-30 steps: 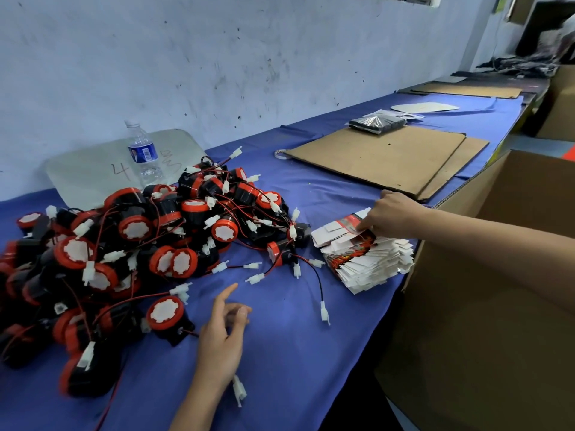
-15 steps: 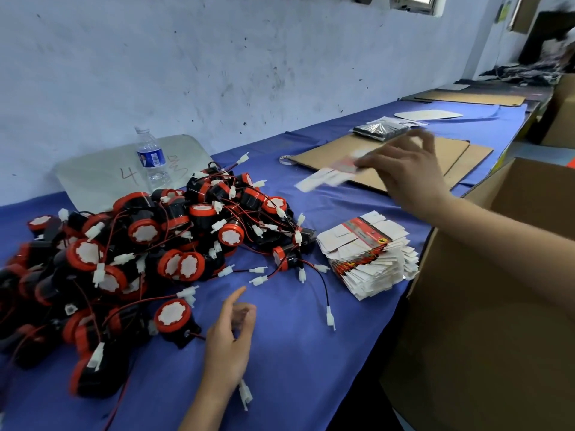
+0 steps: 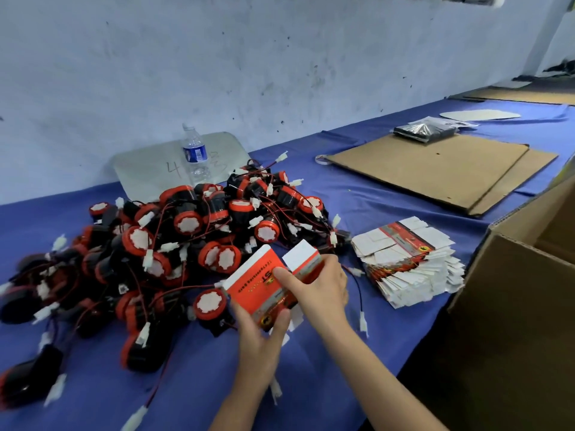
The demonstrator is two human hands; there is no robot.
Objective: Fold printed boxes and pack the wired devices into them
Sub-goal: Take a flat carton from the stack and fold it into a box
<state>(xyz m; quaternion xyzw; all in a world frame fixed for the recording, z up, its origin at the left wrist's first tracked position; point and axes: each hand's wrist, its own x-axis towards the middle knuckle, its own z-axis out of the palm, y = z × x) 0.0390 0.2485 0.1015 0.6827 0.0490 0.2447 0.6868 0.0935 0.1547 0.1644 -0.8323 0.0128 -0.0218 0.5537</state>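
Observation:
A red and white printed box (image 3: 258, 283), still partly flat, is held above the blue table (image 3: 382, 200) in both hands. My left hand (image 3: 259, 343) grips its near lower edge from below. My right hand (image 3: 317, 284) pinches its right side, index finger lying across the red face. A big pile of black and red wired devices (image 3: 174, 244) with white connectors lies just left of and behind the box. A stack of flat printed boxes (image 3: 407, 259) sits to the right of my hands.
A large open cardboard carton (image 3: 522, 306) stands at the table's right edge. Flat cardboard sheets (image 3: 435, 169) with a dark foil packet (image 3: 423, 132) lie further back. A water bottle (image 3: 194, 154) stands by the wall in front of a grey board (image 3: 149, 169).
My right hand lifted one flat box off the stack and brought it leftward and down. My left hand rose from the table and took hold of the box too.

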